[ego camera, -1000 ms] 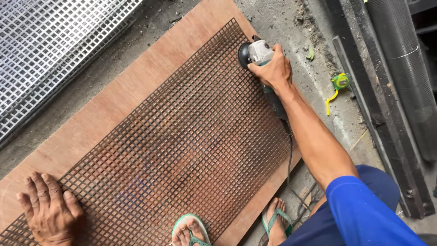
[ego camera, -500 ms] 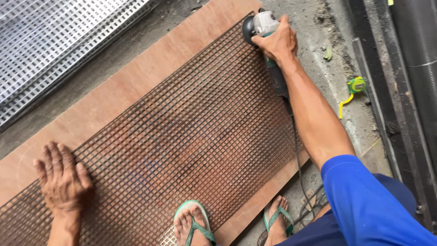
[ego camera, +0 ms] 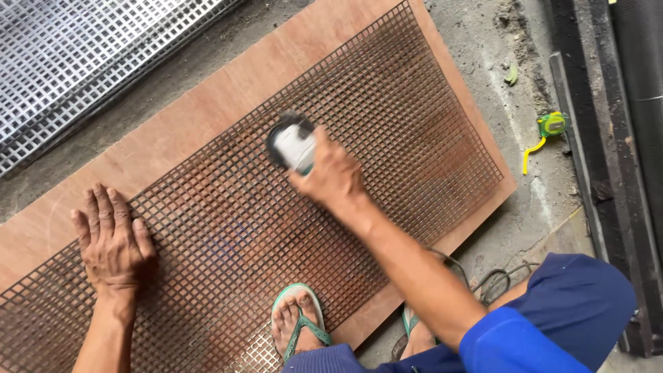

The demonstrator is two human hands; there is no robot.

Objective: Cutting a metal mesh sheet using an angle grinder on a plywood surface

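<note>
- Head view, now: your right hand (ego camera: 331, 176) is clenched round the grinder (ego camera: 293, 144), whose head is blurred and sits on the rusty mesh sheet (ego camera: 387, 131) near the sheet's middle.
- Half a second ago that hand held the grinder up at the sheet's far corner, toward 1 o'clock; it has since swept back toward you and to 9 o'clock, so the pass now runs across the centre of the sheet rather than along its edge.
- Your left hand (ego camera: 114, 238) lies flat with fingers spread on the mesh at 8 o'clock, grasping nothing, only pressing down. It has kept that spot on the sheet across the frames, so the sheet looks pinned while the tool travels.
- The sheet rests on a plywood board (ego camera: 207, 117); your sandalled foot (ego camera: 298, 324) stands on the near edge at 6 o'clock.
- A green tape measure (ego camera: 550, 124) lies on the concrete at 3 o'clock, well apart from the work.
- Bright metal grating (ego camera: 83, 62) sits at 10 o'clock.
</note>
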